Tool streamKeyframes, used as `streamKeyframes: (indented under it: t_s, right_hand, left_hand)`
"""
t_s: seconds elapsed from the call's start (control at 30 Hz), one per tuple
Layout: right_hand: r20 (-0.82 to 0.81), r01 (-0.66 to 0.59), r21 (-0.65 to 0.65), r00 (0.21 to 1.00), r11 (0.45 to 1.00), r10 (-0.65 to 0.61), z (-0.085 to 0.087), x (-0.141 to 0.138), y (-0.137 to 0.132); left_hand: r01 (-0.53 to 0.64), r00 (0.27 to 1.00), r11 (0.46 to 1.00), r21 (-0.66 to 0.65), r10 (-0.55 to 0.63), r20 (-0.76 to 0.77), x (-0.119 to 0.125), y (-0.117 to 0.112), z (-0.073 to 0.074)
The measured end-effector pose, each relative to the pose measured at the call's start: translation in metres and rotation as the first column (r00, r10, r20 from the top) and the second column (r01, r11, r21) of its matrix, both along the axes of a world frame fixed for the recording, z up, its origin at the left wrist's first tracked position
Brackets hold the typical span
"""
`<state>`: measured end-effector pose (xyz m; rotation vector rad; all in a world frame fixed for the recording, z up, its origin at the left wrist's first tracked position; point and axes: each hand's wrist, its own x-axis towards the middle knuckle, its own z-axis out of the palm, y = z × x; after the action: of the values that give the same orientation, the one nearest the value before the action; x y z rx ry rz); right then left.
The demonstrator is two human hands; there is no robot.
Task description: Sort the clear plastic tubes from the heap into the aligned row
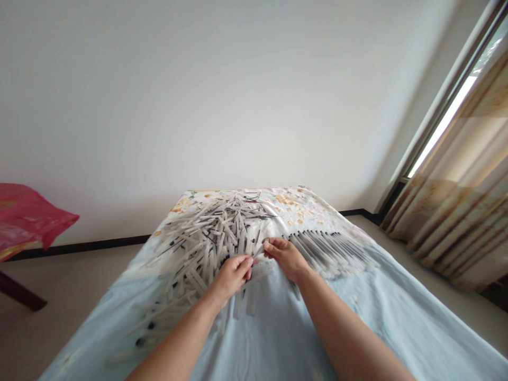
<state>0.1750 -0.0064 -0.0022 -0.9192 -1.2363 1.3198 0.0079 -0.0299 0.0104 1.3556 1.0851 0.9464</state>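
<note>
My left hand and my right hand meet over the middle of the table, fingers pinched. Between their fingertips is a slim pale stick, slightly blurred; its exact kind does not show. To the left and beyond my left hand spreads a loose heap of pale translucent sticks, lying in all directions, some with dark ends. Right of my right hand, similar sticks lie side by side in a neat row, dark tips pointing away from me. A few loose ones rest below my left hand.
A flowered and pale blue cloth covers the table, whose far end is by a white wall. At the left, a pink plastic sheet hangs above a dark wooden leg. A patterned curtain hangs beside the window at right.
</note>
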Motion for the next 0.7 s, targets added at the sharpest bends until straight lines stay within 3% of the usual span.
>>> streamKeyframes:
  t_s: [0.07, 0.17, 0.27, 0.37, 0.43, 0.5, 0.57, 0.7]
  right_hand:
    - [0.077, 0.059, 0.035, 0.995, 0.998, -0.061, 0.007, 0.004, 0.000]
    - [0.311, 0.096, 0.236, 0.935, 0.967, -0.169, 0.027, 0.012, -0.006]
    - [0.649, -0.078, 0.458, 0.710, 0.885, -0.274, 0.046, 0.015, -0.017]
    - [0.829, -0.252, 0.463, 0.463, 0.850, -0.314, 0.054, 0.015, -0.027]
    - [0.865, -0.274, 0.449, 0.374, 0.851, -0.336, 0.055, 0.022, -0.030]
    - [0.861, -0.194, 0.467, 0.320, 0.863, -0.394, 0.053, 0.039, -0.031]
    - [0.851, -0.041, 0.483, 0.255, 0.874, -0.459, 0.052, 0.063, -0.031]
    - [0.870, 0.187, 0.458, 0.109, 0.869, -0.482, 0.050, 0.104, -0.036]
  left_hand:
    - [0.083, 0.996, 0.996, -0.010, -0.083, -0.038, -0.001, 0.002, -0.001]
    - [0.073, 0.992, 0.988, 0.136, -0.057, -0.115, -0.004, 0.005, -0.001]
    - [0.109, 0.984, 0.961, 0.254, -0.067, -0.168, -0.005, 0.004, 0.001]
    - [0.127, 0.976, 0.929, 0.349, -0.056, -0.208, -0.004, 0.002, 0.001]
    - [0.099, 0.961, 0.894, 0.436, 0.028, -0.276, -0.005, 0.002, 0.000]
    - [0.103, 0.919, 0.834, 0.542, 0.129, -0.373, -0.007, 0.003, -0.004]
    - [0.187, 0.855, 0.764, 0.617, 0.183, -0.486, -0.008, 0.005, -0.009]
    - [0.400, 0.692, 0.696, 0.596, 0.197, -0.694, -0.007, 0.007, -0.022]
